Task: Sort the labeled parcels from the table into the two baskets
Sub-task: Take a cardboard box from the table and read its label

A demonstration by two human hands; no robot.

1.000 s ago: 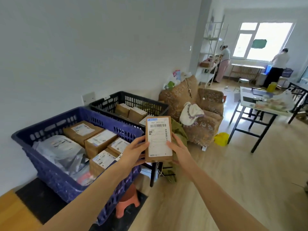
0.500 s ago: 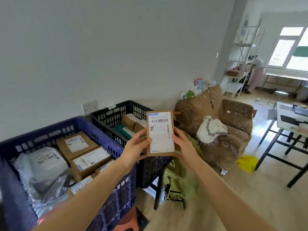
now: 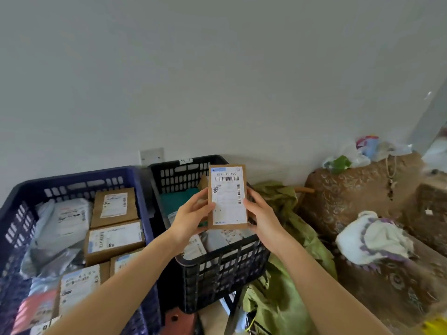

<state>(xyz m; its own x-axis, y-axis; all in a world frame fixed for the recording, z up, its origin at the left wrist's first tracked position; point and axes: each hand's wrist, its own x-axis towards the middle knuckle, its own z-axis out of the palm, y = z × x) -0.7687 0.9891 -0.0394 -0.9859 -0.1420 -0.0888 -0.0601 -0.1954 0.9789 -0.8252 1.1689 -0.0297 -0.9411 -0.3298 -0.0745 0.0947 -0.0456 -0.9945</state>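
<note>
In the head view, both hands are holding one small brown parcel (image 3: pixel 228 197) upright in the air, its white barcode label facing the camera. The left hand (image 3: pixel 191 213) is gripping the parcel's left edge with curled fingers. The right hand (image 3: pixel 262 215) is gripping the right edge, thumb lying along the front and fingers going behind. The parcel is hovering over the black basket (image 3: pixel 217 269), above its far half.

Just left of it, the blue basket (image 3: pixel 79 182) is sitting against the wall, carrying labeled boxes (image 3: pixel 113 206) and grey mailers (image 3: pixel 63 226). More labeled parcels are lying inside the black basket, partly hidden by the hands, along with something teal (image 3: pixel 174 201).

A green cloth (image 3: pixel 285 298) is hanging beside the black basket on the right. Further right, a brown patterned sofa (image 3: pixel 362 189) is carrying a white cloth (image 3: pixel 372 238) on its seat and plastic bags (image 3: pixel 350 155) on its top. A wall socket (image 3: pixel 152 155) is showing behind the baskets.
</note>
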